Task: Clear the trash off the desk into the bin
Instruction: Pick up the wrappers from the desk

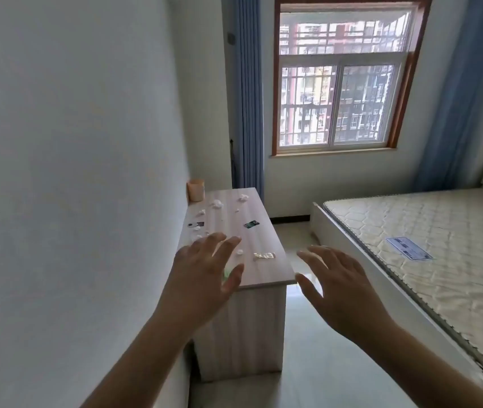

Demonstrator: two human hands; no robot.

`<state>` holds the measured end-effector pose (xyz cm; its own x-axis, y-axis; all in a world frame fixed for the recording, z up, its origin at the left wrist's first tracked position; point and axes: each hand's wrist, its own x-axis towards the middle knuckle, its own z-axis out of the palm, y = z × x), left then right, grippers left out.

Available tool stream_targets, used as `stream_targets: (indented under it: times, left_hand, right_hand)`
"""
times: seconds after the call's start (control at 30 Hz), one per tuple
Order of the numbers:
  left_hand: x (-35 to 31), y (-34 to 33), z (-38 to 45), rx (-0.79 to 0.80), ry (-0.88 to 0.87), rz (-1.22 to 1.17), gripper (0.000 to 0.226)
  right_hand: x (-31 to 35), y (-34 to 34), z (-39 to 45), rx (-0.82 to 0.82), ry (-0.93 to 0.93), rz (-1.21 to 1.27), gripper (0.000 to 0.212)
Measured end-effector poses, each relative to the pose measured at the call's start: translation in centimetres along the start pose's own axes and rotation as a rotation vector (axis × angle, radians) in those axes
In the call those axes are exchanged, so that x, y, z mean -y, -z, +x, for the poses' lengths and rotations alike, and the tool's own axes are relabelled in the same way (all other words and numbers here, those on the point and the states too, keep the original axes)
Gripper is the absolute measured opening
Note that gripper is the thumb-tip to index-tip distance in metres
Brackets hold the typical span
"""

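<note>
Fingers spread and empty on both hands: the left hand [205, 278] hangs over the near end of the desk [266, 260], the right hand [341, 285] just off its right edge above the floor. Paper wads [217, 204] and wrappers [264, 255] lie scattered along the desktop. At its far left corner stands a small tan bin [195, 189], against the wall.

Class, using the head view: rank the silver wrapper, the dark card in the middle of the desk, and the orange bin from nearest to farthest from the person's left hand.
1. Silver wrapper: on the desk's near end, just right of the left hand.
2. Dark card: mid-desk, toward the right edge.
3. Orange bin: far left corner, against the wall.
</note>
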<state>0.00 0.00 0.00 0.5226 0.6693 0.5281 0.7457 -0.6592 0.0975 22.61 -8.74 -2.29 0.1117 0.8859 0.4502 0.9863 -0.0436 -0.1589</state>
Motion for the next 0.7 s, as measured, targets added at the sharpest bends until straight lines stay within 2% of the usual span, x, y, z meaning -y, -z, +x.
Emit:
stream_targets:
  times: [0.27, 0.37, 0.7]
  left_hand:
    - [-2.3, -8.4, 4.9, 0.055, -0.054, -0.035, 0.041]
    - [-3.4, -11.8, 6.3, 0.127, -0.054, -0.018, 0.039]
    - [-1.4, -19.7, 8.3, 0.275, 0.102, -0.008, 0.043]
  right_hand:
    - [-8.7, -5.7, 1.7, -0.007, -0.037, 0.021, 0.042]
    - [-11.5, -7.7, 2.9, 0.008, -0.029, 0.062, 0.040]
    - [-14.7, -15.0, 8.3, 0.165, 0.020, 0.162, 0.042]
